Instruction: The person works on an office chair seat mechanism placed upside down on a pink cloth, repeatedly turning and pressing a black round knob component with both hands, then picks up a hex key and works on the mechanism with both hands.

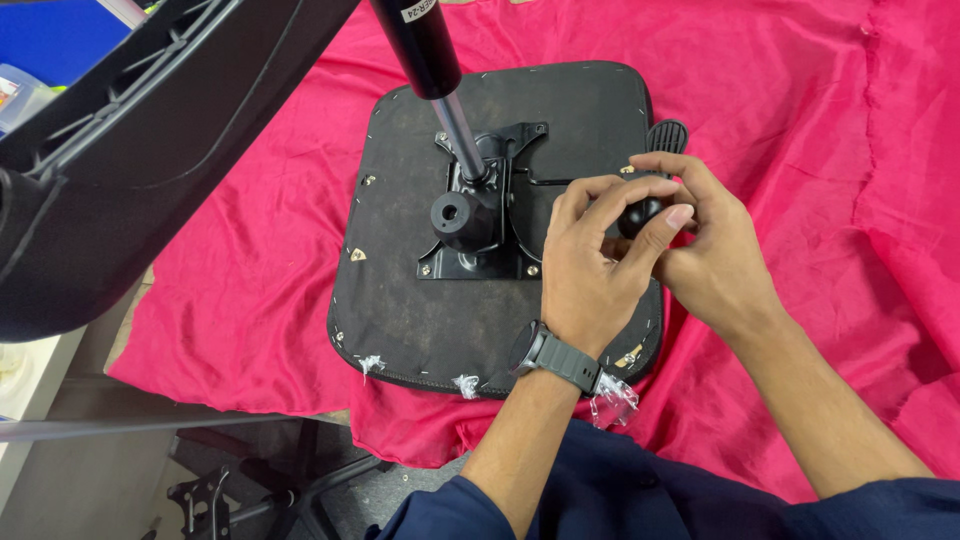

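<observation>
Leaning in over the bench, the person is showing dark blue sleeves at the bottom edge, and a grey wristwatch (558, 358) is sitting on the left wrist. Just beyond it, the left hand (590, 262) is curling its fingers around a small round black knob (640, 212), thumb and fingertips closing together on it. The right hand (712, 255) is coming in from the other side, its fingers arching over the top of the same knob, so both hands are clamped on it and touching each other. The knob is sitting at the right side of an upturned black seat pad (420, 310), which is lying flat on a bright pink cloth (250, 280) spread over the bench. Bits of clear plastic wrap are clinging to the pad's near edge. Further in, a black metal mounting plate (480, 215) is lying bolted to the middle of the pad, with a short round socket standing up on it. A gas lift cylinder (430, 60) is rising at a tilt from the plate towards the top edge. A ribbed black paddle lever (667, 135) is poking out past the pad's far right side. At far left, a big black plastic chair shell (120, 170) is looming over the cloth.
</observation>
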